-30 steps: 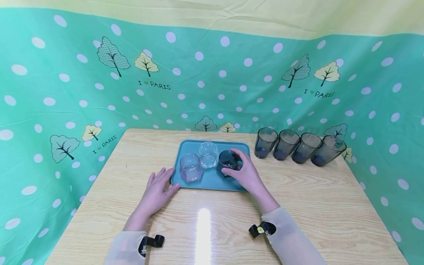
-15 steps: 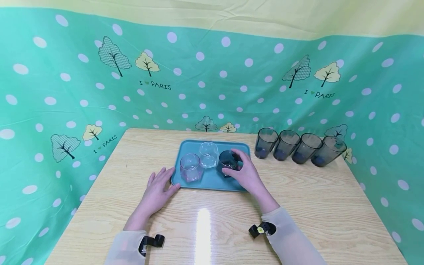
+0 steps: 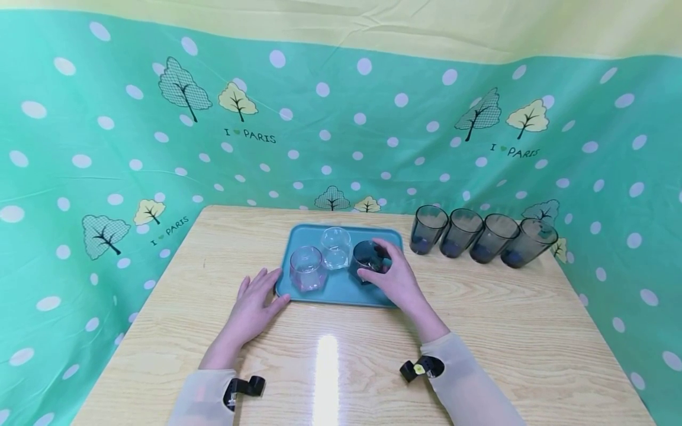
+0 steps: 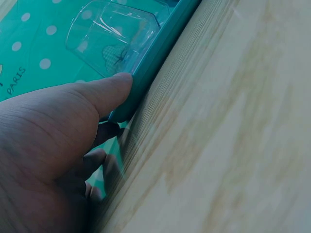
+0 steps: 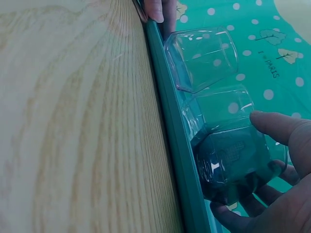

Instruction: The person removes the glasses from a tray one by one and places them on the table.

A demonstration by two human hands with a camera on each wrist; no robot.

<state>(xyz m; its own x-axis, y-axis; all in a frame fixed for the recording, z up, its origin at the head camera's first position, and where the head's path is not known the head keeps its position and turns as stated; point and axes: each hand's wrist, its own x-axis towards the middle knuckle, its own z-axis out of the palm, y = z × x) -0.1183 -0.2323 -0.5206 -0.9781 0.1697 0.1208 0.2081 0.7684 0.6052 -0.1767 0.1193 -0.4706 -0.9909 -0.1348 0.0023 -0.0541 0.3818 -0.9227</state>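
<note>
A blue rectangular tray (image 3: 341,299) lies on the table with three short glasses standing on it. My left hand (image 3: 254,309) holds its near left corner, the thumb (image 4: 114,92) against the front rim and the fingers along the left side. Nearest that hand is a pinkish clear glass (image 3: 307,273). Behind it, slightly right, stands a colourless glass (image 3: 335,254). On the tray's right half my right hand (image 3: 393,273) grips a dark smoky glass (image 3: 364,258), thumb on the near side and fingers round the far side. The right wrist view shows this dark glass (image 5: 231,160) beside the colourless one.
Several tall smoky tumblers (image 3: 465,234) stand in a row at the table's back right, right of the tray. A dotted green cloth (image 3: 341,136) hangs behind and along both sides of the wooden table (image 3: 501,331).
</note>
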